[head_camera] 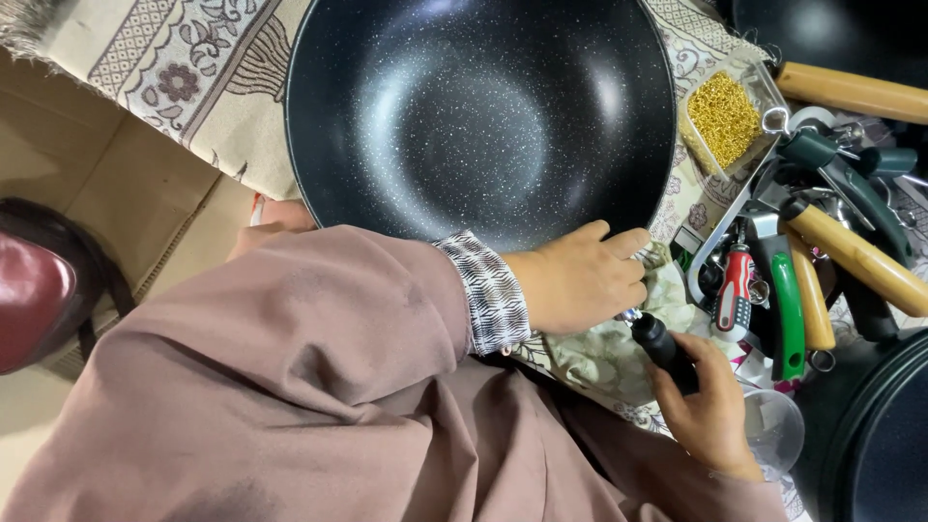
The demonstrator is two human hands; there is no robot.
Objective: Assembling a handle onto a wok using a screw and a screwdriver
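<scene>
A large black speckled wok (478, 106) lies on a patterned cloth (193, 77). My left hand (580, 275) rests closed against the wok's near right rim, gripping something small there that I cannot make out. My right hand (706, 401) holds a black-handled screwdriver (662, 348), its metal tip pointing up-left at the spot under my left hand's fingers. My mauve sleeves fill the lower part of the view.
A metal tray (720, 217) at the right holds several tools with red, green and wooden handles. A clear bag of small gold parts (723, 118) lies beside the wok. Another dark pan (884, 440) sits at the lower right. A maroon bag (34, 295) is at the left.
</scene>
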